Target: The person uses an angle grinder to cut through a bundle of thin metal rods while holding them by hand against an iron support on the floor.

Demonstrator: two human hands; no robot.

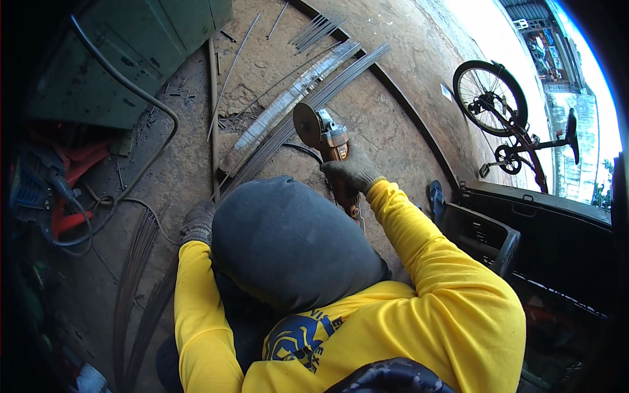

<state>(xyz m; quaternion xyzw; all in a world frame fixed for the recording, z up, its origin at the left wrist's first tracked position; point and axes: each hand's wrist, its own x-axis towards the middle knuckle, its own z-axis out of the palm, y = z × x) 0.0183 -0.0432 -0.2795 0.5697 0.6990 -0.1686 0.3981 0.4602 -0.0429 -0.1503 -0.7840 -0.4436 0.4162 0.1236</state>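
Observation:
My gloved right hand (354, 169) is closed around the body of an angle grinder (335, 147). The grinder's round disc (306, 124) stands over a long bundle of thin metal rods (282, 134). The rods lie slantwise across the floor, beside a flat, pale metal bar (278, 108). At the near end of the bundle is my gloved left hand (198, 221), its fingers curled at the rods and partly hidden. My knee in dark cloth (291, 242) hides part of the floor between my hands.
A green metal panel (118, 59) stands far left, with a thick cable (141, 92) hanging past it. Red and blue equipment (56, 183) sits at left. Short rods (318, 33) lie at the far side. A bicycle (498, 111) and a black plastic chair (481, 232) are at right.

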